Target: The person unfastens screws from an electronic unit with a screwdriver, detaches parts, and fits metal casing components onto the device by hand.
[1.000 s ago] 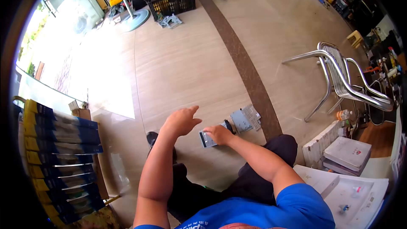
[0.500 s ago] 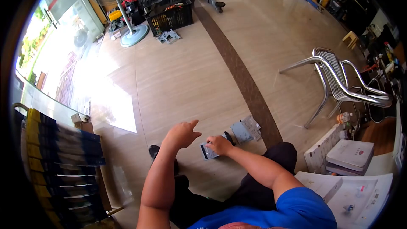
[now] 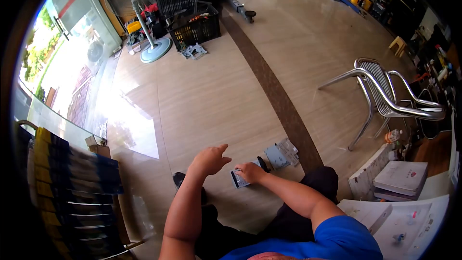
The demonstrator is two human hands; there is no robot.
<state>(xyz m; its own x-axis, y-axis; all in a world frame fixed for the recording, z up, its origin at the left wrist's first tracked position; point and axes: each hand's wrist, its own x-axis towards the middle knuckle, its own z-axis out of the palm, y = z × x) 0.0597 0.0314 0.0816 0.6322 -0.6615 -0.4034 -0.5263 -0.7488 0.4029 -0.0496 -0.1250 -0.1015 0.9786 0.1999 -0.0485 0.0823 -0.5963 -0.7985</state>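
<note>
My left hand (image 3: 210, 160) hovers over the floor with index finger and thumb stretched apart; nothing shows in it. To its right, my right hand (image 3: 250, 172) rests on a flat grey metal unit (image 3: 238, 180) with a dark strip along one end. Its fingers are curled and pinched at the unit's top, and whatever is between them is hidden. Just beyond that hand sits a small black piece (image 3: 263, 164). Further right on the floor lie a bluish-grey metal plate (image 3: 277, 158) and a paler plate-like part (image 3: 289, 150) beside it.
A steel chair (image 3: 380, 89) stands at right. White boxes (image 3: 401, 177) are stacked by a white tray (image 3: 417, 228). Rear left are a standing fan (image 3: 156, 50), a black crate (image 3: 197, 31) and metal parts (image 3: 194, 51). A rack (image 3: 77, 188) stands close on my left.
The view has shifted slightly, so the scene sits a little lower and further right. Both hands keep nearly the same pose, the right one still on the grey unit.
</note>
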